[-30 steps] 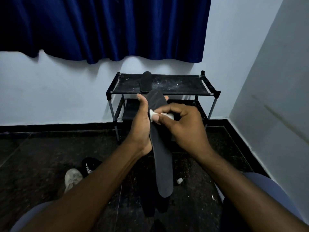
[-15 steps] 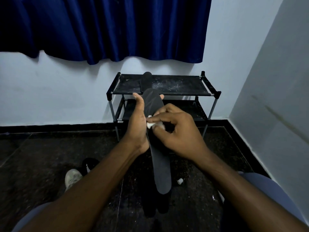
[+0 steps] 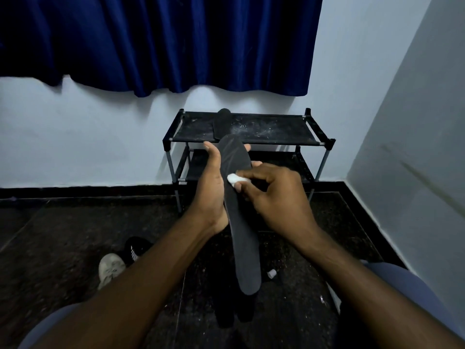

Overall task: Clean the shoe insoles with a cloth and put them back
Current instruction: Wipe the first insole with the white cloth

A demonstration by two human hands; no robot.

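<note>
1 insole (image 3: 242, 230) in L hand (image 3: 210, 190), cloth (image 3: 232, 178) atop.

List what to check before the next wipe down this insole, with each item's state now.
1. Left hand holds the insole by its upper part: ok.
2. Right hand pinches the cloth against the insole: ok.
3. Lower insole hangs free of both hands for wiping: ok.
4. Insole surface already clean: cannot tell, too dark.
5. Second insole lies on the rack: ok.
6. Grey shoe on the floor ready to take an insole: cannot tell.
</note>
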